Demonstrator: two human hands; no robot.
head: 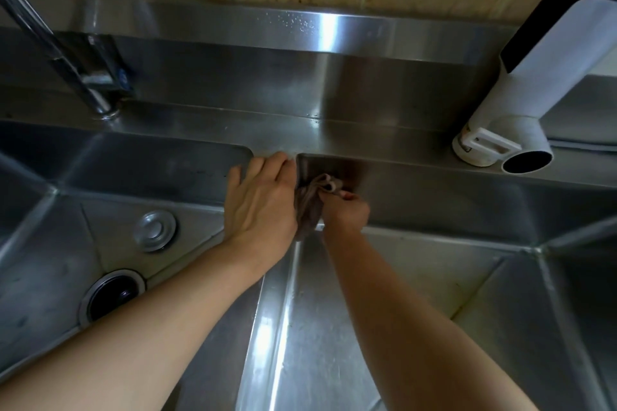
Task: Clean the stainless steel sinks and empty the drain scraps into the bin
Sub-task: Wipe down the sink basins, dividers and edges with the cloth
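Head view: the person's right hand [345, 210] reaches into the far left corner of the right stainless steel sink basin [417, 264], its fingers curled round a crumpled brown-grey cloth [312, 202] and pressing it against the basin's back wall just under the rim. The left hand [262, 200] lies with straight fingers flat on the steel divider ridge [283, 294] between the two basins, fingertips toward the back ledge, touching the cloth's left side and seemingly bracing. The cloth hangs roughly upright, its bunched top at the corner, directly ahead of the right hand, which is the nearer one to wipe on. In the left stainless steel sink basin [43, 277] the round dark drain opening [112, 295] stands uncovered, a round metal plug [155, 230] just behind it. A chrome tap [50, 40] stands far left, a white spouted appliance [521, 103] far right.
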